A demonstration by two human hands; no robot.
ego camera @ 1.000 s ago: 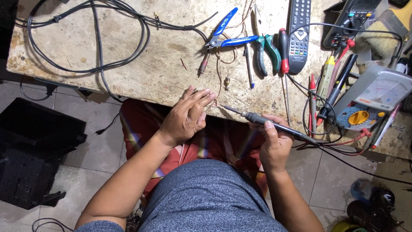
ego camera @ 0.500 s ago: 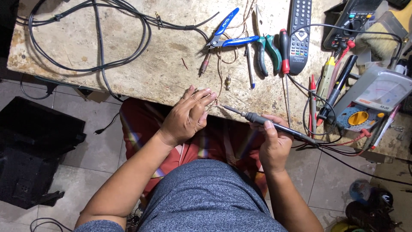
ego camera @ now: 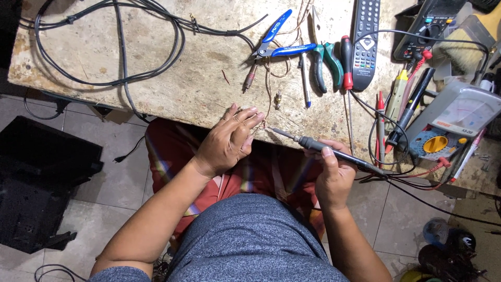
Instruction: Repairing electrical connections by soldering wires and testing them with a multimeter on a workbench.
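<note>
My right hand (ego camera: 331,172) grips a black soldering iron (ego camera: 334,151) like a pen, its metal tip pointing left toward the fingertips of my left hand (ego camera: 227,141). My left hand rests at the near edge of the worn workbench (ego camera: 156,62), fingers pinched on a thin coppery wire (ego camera: 267,112) that runs up the bench; what sits under the fingertips is hidden. The iron's tip is just beside those fingers, nearly touching the wire.
Blue cutters (ego camera: 276,44), green pliers (ego camera: 329,65), a red screwdriver (ego camera: 347,57), a grey remote (ego camera: 365,39) and two multimeters (ego camera: 449,125) crowd the bench's right side. Black cables (ego camera: 120,47) loop across the left. A black box (ego camera: 36,183) sits on the tiled floor.
</note>
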